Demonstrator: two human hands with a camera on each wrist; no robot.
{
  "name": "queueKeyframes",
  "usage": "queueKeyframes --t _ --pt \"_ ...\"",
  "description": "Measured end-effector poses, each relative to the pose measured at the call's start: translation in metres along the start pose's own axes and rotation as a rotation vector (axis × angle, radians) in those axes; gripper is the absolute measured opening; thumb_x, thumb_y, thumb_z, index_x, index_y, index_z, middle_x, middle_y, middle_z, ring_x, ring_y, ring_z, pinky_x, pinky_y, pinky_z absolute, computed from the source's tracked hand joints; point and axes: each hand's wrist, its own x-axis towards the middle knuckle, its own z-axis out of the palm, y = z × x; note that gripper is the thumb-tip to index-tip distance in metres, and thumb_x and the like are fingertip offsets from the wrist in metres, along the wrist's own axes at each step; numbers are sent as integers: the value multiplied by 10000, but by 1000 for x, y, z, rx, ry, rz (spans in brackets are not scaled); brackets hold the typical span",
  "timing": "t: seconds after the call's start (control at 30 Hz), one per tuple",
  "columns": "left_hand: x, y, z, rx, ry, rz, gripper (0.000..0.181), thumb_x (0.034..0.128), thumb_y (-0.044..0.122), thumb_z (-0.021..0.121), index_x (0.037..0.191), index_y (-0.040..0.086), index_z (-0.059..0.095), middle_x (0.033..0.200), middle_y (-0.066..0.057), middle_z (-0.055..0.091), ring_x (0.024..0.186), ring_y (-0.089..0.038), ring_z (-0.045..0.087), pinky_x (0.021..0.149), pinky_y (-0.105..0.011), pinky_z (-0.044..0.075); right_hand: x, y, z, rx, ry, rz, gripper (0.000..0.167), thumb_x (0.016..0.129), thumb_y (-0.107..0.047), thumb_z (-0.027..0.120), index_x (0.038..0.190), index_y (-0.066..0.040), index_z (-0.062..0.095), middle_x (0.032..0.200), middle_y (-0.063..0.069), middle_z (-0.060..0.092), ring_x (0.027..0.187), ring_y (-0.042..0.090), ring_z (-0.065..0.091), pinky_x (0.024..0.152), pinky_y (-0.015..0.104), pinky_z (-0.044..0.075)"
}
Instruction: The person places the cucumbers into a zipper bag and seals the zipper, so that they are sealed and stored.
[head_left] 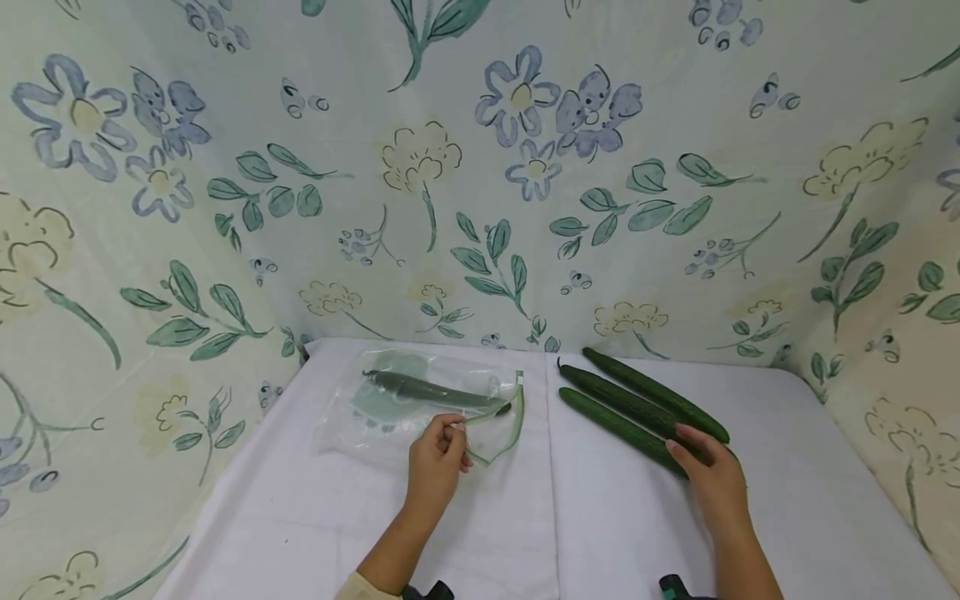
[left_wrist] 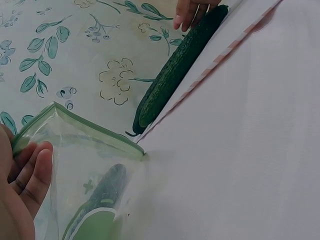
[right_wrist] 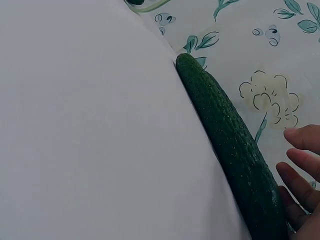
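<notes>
Bag: a clear zip bag (head_left: 397,421) with pale green printing lies flat on the desk (head_left: 277,508), left of centre and close to the far edge.
In the bag: one bagged cucumber (head_left: 423,390), its thin stem toward the far left corner, its other end near the mouth; lying lengthwise, it probably leaves room beside it.
Mouth: the green strip (left_wrist: 100,128) edges a gaping loop that faces the desk's right edge; pulled slack on one side, it seems held so that the two layers stay parted.
Left hand: thumb and fingers together, pinching the bag's rim on the near side of the mouth (head_left: 438,454).
Loose cucumbers: far cucumber (head_left: 652,392), middle cucumber (head_left: 618,400) and near cucumber (head_left: 622,432) lie close together right of centre, slanting from the far edge toward the near right corner, perhaps grouped for easy reach.
Right hand: over their near-right ends (head_left: 712,475), thumb and fingers apart; the right wrist view shows loose fingers against one cucumber's side, not wrapped round it.
Crease: a line in the white cloth (head_left: 553,500) runs between bag and loose cucumbers.
Backdrop: floral fabric (head_left: 495,225) rises behind the far edge.
</notes>
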Motion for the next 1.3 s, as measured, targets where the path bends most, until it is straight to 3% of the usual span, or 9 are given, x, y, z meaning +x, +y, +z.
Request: queueKeyframes --t 0.23,0.53,1.3 --pt "0 1 -1 8 -10 9 136 1027 111 578 1119 70 669 769 -151 627 542 -123 625 493 -283 590 5 14 -3 -96 -12 -19 642 982 -489 622 1496 -130 484 1576 177 423 1514 451 245 1207 671 232" --pt "1 1 -2 4 -3 14 145 1025 108 579 1121 49 670 756 -93 621 542 -122 627 491 -284 591 15 26 -1 -282 -93 4 761 931 -566 654 1500 -103 454 1604 296 294 1460 584 202 1133 784 207" --pt "1 -1 -2 15 -4 21 141 1025 108 581 1123 67 674 758 -96 623 547 -112 629 495 -271 589 18 34 -3 -305 -142 -9 782 941 -589 627 1523 -109 419 1609 310 266 1462 584 193 1130 789 210"
